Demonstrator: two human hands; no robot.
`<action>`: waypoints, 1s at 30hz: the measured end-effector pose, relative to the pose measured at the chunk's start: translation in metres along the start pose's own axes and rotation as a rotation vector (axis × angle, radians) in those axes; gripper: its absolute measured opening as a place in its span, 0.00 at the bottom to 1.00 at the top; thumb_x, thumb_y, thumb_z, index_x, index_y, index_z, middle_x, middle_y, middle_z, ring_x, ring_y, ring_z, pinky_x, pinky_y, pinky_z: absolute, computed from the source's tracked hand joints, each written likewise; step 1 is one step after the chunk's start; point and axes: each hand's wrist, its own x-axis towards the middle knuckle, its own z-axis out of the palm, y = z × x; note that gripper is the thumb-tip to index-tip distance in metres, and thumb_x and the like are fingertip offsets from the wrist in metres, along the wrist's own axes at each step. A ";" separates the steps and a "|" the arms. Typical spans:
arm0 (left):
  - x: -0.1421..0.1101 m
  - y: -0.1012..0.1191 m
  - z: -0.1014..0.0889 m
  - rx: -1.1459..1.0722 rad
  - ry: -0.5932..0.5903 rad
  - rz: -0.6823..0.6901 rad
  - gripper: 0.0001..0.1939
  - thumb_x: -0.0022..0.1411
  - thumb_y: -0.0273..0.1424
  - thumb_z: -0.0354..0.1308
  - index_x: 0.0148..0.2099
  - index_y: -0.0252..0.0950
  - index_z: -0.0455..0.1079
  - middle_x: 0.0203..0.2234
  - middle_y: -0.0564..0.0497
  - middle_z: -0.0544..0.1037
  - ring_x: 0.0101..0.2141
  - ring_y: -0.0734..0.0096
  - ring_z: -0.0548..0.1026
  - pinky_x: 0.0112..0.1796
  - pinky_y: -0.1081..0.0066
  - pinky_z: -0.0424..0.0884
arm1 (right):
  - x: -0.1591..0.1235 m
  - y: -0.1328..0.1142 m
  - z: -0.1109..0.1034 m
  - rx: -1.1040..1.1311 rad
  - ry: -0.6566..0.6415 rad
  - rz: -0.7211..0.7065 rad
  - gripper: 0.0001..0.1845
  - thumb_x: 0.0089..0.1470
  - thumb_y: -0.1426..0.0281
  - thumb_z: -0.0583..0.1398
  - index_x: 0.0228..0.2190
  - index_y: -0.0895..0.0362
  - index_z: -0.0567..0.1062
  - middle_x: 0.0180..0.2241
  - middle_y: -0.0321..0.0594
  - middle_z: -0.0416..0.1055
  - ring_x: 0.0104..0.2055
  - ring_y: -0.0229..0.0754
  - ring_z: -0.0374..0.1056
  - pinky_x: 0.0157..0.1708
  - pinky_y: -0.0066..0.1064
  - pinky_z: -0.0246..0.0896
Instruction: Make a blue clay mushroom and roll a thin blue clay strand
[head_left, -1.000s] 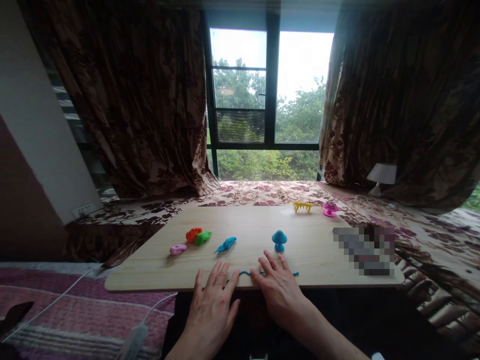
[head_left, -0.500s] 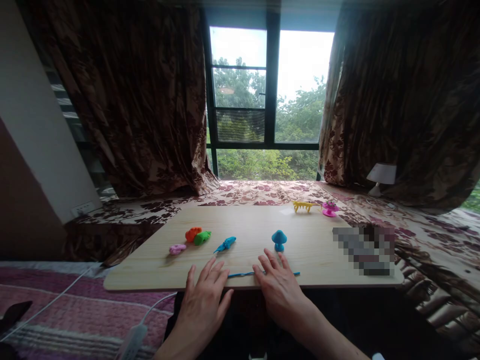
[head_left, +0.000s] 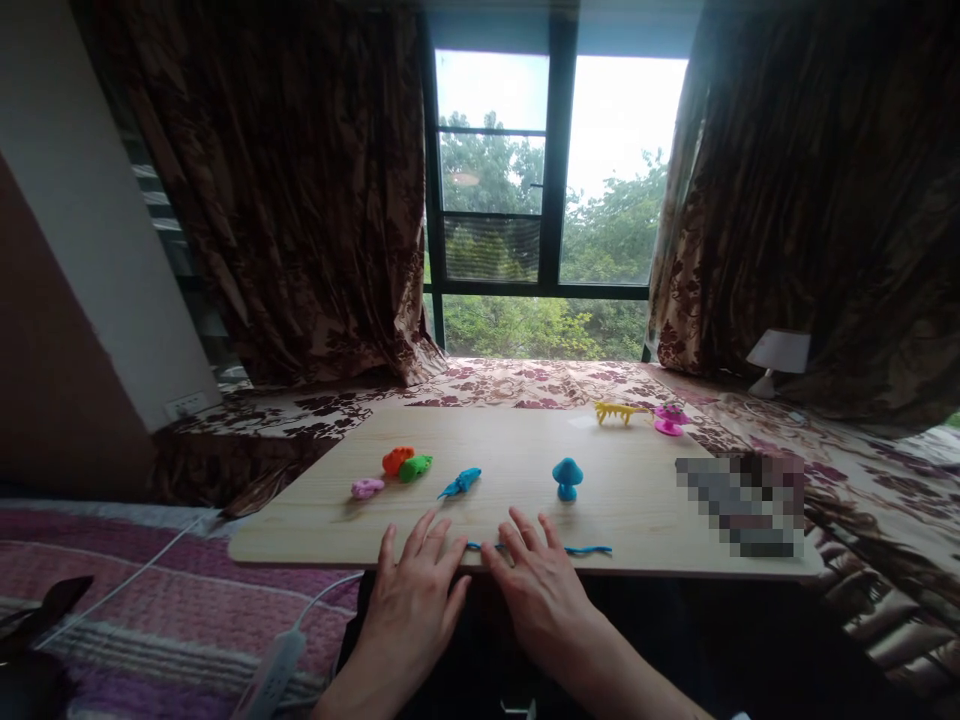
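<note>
A thin blue clay strand [head_left: 589, 550] lies along the front of the light wooden table [head_left: 517, 440]. My left hand [head_left: 420, 580] rests flat over its left end, fingers spread. My right hand [head_left: 540, 580] lies palm down across the strand's middle, fingers apart; the strand's right part sticks out beyond it. Just past the hands are a blue clay mushroom [head_left: 568, 478] standing upright and a blue twisted clay lump [head_left: 461, 483]. Farther left sit orange [head_left: 397, 460], green [head_left: 415, 467] and pink [head_left: 367, 488] clay pieces. What is under both palms is hidden.
A yellow four-legged clay figure [head_left: 615, 413] and a magenta stand-like clay piece [head_left: 670, 419] are at the table's far right. A pixelated patch [head_left: 742, 505] covers something at the right edge. A power strip [head_left: 271, 675] lies left, below the table.
My right hand has shifted left along the strand, closer to my left hand, and more of the strand shows on its right. The whole view has moved slightly.
</note>
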 end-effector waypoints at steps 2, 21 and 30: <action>0.001 0.001 -0.001 0.015 -0.005 -0.004 0.17 0.60 0.33 0.49 0.51 0.43 0.69 0.54 0.45 0.71 0.58 0.54 0.59 0.57 0.46 0.46 | 0.003 0.000 0.000 -0.004 0.000 0.014 0.23 0.57 0.68 0.49 0.54 0.57 0.61 0.59 0.52 0.55 0.65 0.54 0.38 0.60 0.53 0.32; -0.006 0.013 0.001 0.037 -0.077 -0.008 0.23 0.60 0.33 0.48 0.58 0.42 0.62 0.58 0.44 0.64 0.60 0.54 0.57 0.57 0.44 0.44 | 0.012 -0.002 0.004 0.020 0.031 0.028 0.24 0.56 0.68 0.51 0.54 0.59 0.63 0.59 0.54 0.56 0.64 0.57 0.41 0.59 0.54 0.34; -0.014 0.010 0.003 0.043 -0.093 -0.009 0.25 0.59 0.31 0.47 0.59 0.44 0.60 0.59 0.45 0.63 0.60 0.55 0.56 0.57 0.44 0.44 | 0.000 -0.001 0.005 0.019 0.029 -0.005 0.25 0.55 0.69 0.51 0.55 0.59 0.62 0.58 0.55 0.56 0.64 0.57 0.40 0.59 0.56 0.35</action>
